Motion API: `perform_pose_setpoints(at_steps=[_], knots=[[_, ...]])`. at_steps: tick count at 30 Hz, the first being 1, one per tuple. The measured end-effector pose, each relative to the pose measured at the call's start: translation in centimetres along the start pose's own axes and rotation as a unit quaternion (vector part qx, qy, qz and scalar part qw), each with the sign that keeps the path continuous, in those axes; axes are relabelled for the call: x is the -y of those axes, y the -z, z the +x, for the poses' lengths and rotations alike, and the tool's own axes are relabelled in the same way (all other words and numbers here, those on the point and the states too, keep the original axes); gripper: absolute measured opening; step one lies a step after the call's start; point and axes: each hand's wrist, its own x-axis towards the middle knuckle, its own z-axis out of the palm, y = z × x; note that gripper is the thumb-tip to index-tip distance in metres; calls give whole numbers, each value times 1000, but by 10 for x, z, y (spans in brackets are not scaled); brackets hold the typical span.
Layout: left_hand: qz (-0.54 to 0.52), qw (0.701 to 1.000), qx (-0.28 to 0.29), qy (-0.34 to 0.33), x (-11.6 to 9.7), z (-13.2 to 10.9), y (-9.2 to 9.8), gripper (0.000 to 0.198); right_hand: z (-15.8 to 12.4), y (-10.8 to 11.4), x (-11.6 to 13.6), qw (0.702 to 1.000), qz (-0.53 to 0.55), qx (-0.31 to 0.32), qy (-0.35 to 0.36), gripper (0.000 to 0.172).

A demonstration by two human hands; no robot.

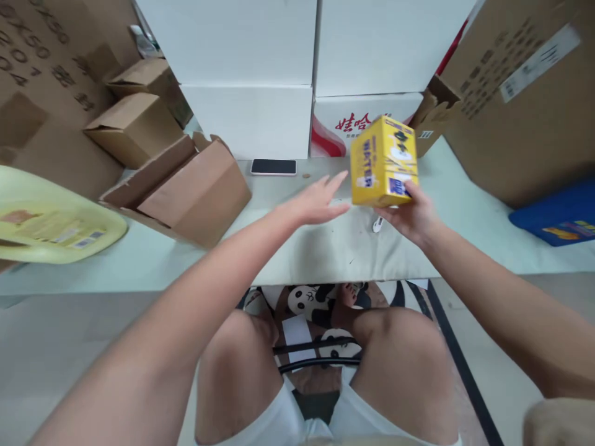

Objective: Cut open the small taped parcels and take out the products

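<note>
A yellow box (pixel 383 162) with blue lettering is held up, tilted, over the right part of the pale-covered table (pixel 320 251). My right hand (pixel 411 214) grips its lower right edge, thumb on the front face and fingers underneath. To the left of the box, my left hand (pixel 323 199) is stretched out with fingers spread, close to the box but apart from it, holding nothing. Below the box, near my right fingers, lies a small white and dark object (pixel 377 224) whose kind I cannot make out.
A phone (pixel 273 167) lies before stacked white boxes (pixel 246 118). At left stand an open cardboard box (pixel 199 192), smaller cartons (pixel 134 127) and a yellowish jug (pixel 56 217). A large carton (pixel 525 111) and a blue container (pixel 558 214) occupy the right.
</note>
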Motion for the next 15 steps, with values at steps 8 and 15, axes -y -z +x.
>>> perform_pose_setpoints(at_steps=[8,15], knots=[[291,951,81,70,50,-51,-46,54,37,144,-16,953,-24,-288,-88,24],[336,940,45,32,61,-56,-54,50,97,163,-18,951,-62,-290,-90,25]])
